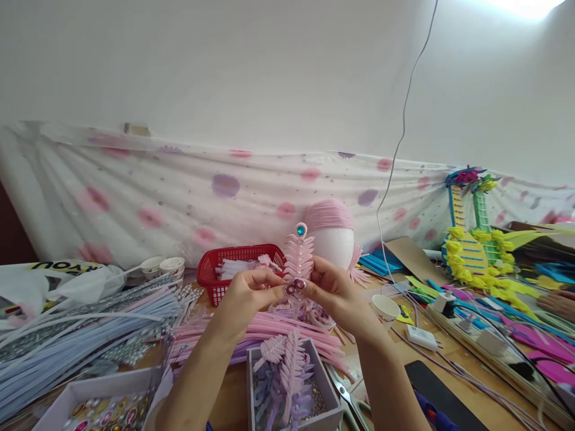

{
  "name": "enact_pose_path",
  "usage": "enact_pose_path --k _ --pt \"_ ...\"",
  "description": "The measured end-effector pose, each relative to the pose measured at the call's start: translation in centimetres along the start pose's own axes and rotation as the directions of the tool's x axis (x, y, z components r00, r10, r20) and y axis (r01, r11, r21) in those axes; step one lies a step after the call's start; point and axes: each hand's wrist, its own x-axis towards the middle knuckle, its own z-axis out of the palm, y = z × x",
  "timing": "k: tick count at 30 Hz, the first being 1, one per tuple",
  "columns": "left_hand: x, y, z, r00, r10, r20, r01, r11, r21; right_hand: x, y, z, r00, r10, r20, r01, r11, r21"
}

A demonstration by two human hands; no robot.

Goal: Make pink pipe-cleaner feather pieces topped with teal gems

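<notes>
My left hand (249, 296) and my right hand (335, 290) come together in the middle of the head view, thumbs almost touching. Both are closed on a pink feather-shaped ornament (299, 254) of pipe cleaner, held upright with a round blue gem at its top. My fingers cover its lower part. Below them, a white box (332, 413) holds similar pink leaf shapes (291, 365) and lilac pieces. Bundles of pink pipe cleaners (265, 326) lie behind that box. A red basket (209, 266) with pale pieces stands behind my left hand.
A white foam head (335, 245) wrapped in pink stands at the back. Scissors (345, 395), a black phone (442, 398), a cup (385, 308) and a power strip (480, 344) lie rightward. Another person's hand (559, 305) shows at the right edge. Silver-blue pipe cleaners (103, 326) cover the left.
</notes>
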Motion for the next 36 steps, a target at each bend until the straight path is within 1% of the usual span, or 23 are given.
enact_pose_path --k 2,5,7,10,15,20,25,30,33,36 --pt "0.0 0.0 -0.3 0.998 0.037 0.045 -0.043 0.988 0.145 -0.1 -0.2 -0.2 1.0 0.025 -0.009 -0.025 1.0 -0.001" --pt "-0.1 0.2 -0.7 0.992 0.08 0.101 -0.112 0.924 0.365 -0.2 -0.4 -0.4 0.998 0.053 -0.019 -0.053 0.998 -0.017" --pt "-0.2 0.3 -0.9 0.989 0.088 0.119 -0.132 0.884 0.447 -0.3 -0.4 -0.5 0.998 0.06 -0.02 -0.061 0.997 -0.043" --pt "-0.4 0.5 -1.0 0.986 0.105 0.129 -0.157 0.842 0.516 -0.4 -0.4 -0.5 0.998 0.062 -0.017 -0.063 0.995 -0.082" --pt "-0.3 0.5 -1.0 0.988 0.09 0.126 -0.144 0.835 0.531 -0.3 -0.1 -0.5 0.997 0.064 -0.032 -0.068 0.989 -0.131" --pt "-0.4 0.7 -1.1 0.981 0.125 0.15 -0.187 0.822 0.538 -0.4 -0.2 -0.4 0.999 0.04 -0.026 -0.043 0.989 -0.14" --pt "-0.6 0.9 -1.2 0.984 0.068 0.163 -0.15 0.814 0.561 -0.4 -0.7 -0.2 0.997 0.047 -0.058 -0.058 0.974 -0.22" --pt "-0.5 0.7 -1.0 0.986 0.029 0.162 -0.111 0.845 0.523 -0.4 -0.7 -0.2 0.999 0.037 -0.037 -0.042 0.989 -0.139" --pt "-0.5 0.4 -1.0 0.98 -0.004 0.198 -0.091 0.879 0.469 -0.4 -0.5 -0.2 0.999 0.033 -0.034 -0.037 0.991 -0.131" --pt "-0.5 0.4 -1.1 0.976 0.022 0.218 -0.116 0.897 0.427 -0.4 -0.6 -0.2 0.999 0.031 -0.028 -0.034 0.993 -0.114"
